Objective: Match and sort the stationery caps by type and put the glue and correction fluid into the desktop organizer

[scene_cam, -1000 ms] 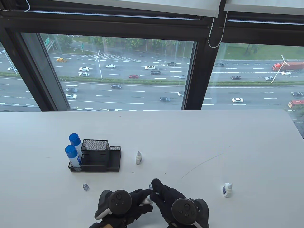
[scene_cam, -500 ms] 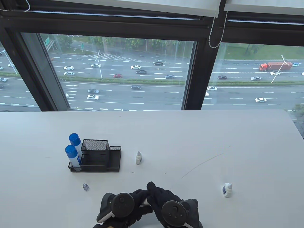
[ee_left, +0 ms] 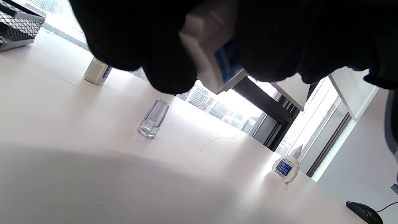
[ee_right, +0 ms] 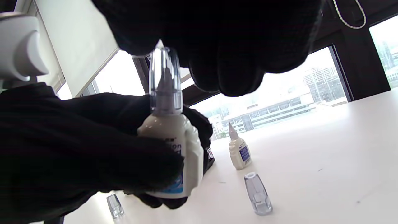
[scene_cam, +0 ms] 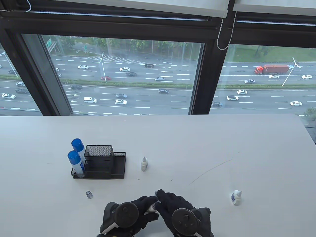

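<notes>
One black mesh organizer [scene_cam: 98, 164] stands well beyond the left hand [scene_cam: 138, 211] and off to its left, with two blue-capped glue sticks [scene_cam: 75, 161] upright in its left end. Three white correction fluid bottles: one gripped in the left hand's curled fingers [ee_right: 174, 155], one uncapped beyond both hands [scene_cam: 144, 164], one uncapped far off the right hand's [scene_cam: 172, 205] right side [scene_cam: 236, 197]. Three clear caps: one pinched by the right fingertips onto the held bottle [ee_right: 164, 77], one just beyond the hands [ee_right: 257, 193], one off to the left hand's left [scene_cam: 89, 194].

The right hand [scene_cam: 172, 205] has drawn back from the correction fluid bottle [ee_right: 174, 146], uncovering its clear cap [ee_right: 164, 77].
</notes>
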### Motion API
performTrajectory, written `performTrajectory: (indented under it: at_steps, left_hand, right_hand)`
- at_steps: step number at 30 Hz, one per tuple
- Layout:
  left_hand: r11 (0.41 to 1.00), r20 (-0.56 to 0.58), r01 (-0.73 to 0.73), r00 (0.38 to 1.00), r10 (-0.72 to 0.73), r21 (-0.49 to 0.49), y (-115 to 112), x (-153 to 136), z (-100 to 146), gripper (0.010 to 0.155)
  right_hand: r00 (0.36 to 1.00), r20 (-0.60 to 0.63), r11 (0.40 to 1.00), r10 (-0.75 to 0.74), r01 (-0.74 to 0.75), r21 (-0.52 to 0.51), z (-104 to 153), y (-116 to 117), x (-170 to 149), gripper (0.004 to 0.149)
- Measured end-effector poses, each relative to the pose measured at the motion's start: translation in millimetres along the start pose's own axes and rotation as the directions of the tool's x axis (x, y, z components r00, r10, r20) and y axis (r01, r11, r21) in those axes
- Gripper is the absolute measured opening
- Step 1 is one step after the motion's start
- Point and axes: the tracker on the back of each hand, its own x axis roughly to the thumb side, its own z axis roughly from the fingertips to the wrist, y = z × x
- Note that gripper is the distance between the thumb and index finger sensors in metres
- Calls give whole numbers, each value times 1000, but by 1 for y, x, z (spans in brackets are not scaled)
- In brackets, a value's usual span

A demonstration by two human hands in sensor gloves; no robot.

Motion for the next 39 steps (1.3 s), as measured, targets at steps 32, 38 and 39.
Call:
performTrajectory:
  at_steps: [32, 38, 39]
  left_hand:
    - [967, 116, 191, 971, -212, 167, 13, 28, 11, 63]
    - [976, 66, 175, 981, -184, 133, 39, 9, -5, 57]
    - [973, 59, 173, 981, -184, 155, 47, 4, -9, 57]
  right_hand:
    - [998, 8, 993, -64, 64, -98, 3, 5, 3, 51]
    - [994, -3, 979, -110, 108, -171, 6, -7, -10, 61]
    - [997, -12, 979, -75, 72, -189, 7, -10, -12, 61]
